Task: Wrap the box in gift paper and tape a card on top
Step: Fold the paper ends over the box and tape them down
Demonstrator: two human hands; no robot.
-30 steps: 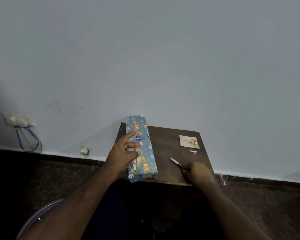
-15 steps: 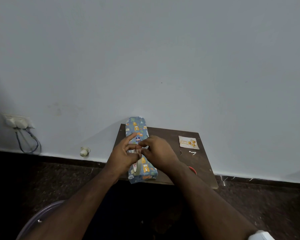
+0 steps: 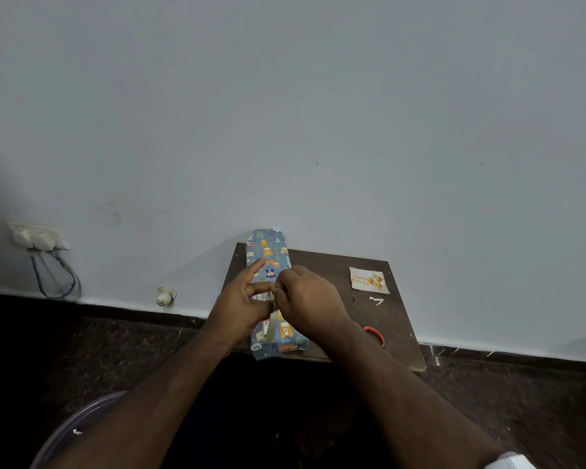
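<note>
A long box wrapped in blue cartoon-print paper [image 3: 268, 252] lies lengthwise on the left part of a small brown table [image 3: 332, 265]. My left hand [image 3: 241, 306] holds a roll of pale tape [image 3: 270, 328] upright over the box, index finger stretched forward. My right hand [image 3: 310, 301] pinches at the tape's top edge, right against the left hand's fingers. A small birthday card [image 3: 368, 280] with gold balloons lies flat at the table's back right.
Red-handled scissors [image 3: 374, 333] lie on the table right of my right forearm, with small white paper scraps [image 3: 377, 301] behind them. A wall socket with a blue cable [image 3: 38, 236] is far left. A round purple rim [image 3: 65, 431] shows at bottom left.
My right hand let go of the scissors, leaving them on the table, and moved left to the tape roll held in my left hand. The left hand stayed put.
</note>
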